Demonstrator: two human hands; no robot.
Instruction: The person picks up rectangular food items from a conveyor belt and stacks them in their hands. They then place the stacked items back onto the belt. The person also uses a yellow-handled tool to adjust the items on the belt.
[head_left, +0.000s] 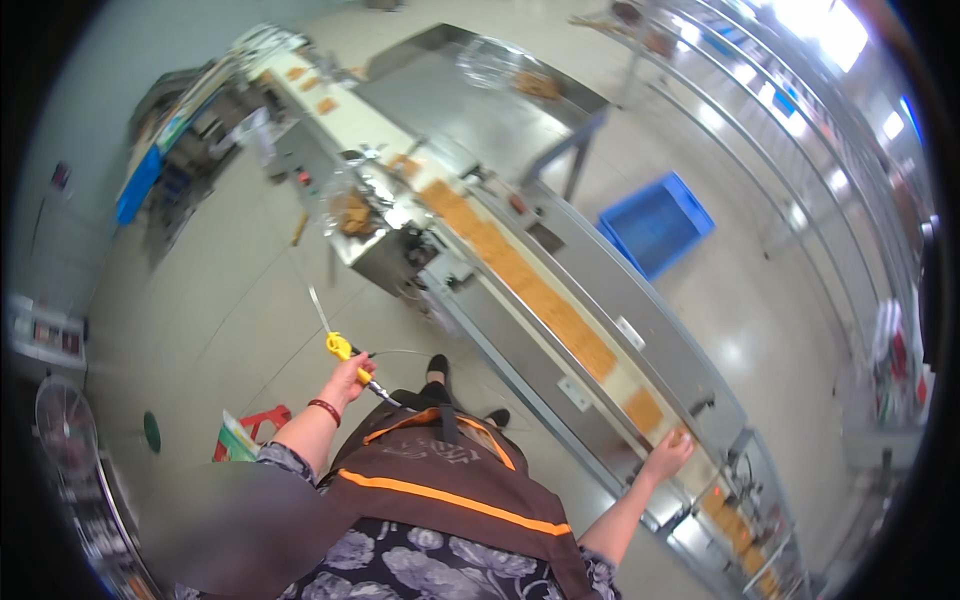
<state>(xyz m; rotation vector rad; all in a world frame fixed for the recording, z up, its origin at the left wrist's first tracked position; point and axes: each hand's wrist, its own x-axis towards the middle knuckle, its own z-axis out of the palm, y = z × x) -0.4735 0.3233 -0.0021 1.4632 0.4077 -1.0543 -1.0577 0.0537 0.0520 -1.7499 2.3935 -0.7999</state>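
Observation:
My left hand (351, 376) grips a yellow air blow gun (340, 346) with a long thin metal nozzle, held over the floor left of the machine. A metal fitting joins its lower end near my brown apron (450, 480). My right hand (670, 454) is over the conveyor belt (621, 385), its fingers at a small brown piece that they partly hide. Just up the belt from it lies a flat orange-brown piece (643, 409). A long row of similar flat pieces (525, 277) covers the belt beyond. More pieces (739, 531) lie past my right hand, near a red light spot.
A steel side table (480, 90) with clear plastic film adjoins the belt. Near it on the floor stands a blue crate (656, 225). Metal racks (735, 112) rise at the right. A red stool (262, 424) and a fan (66, 424) are at the left.

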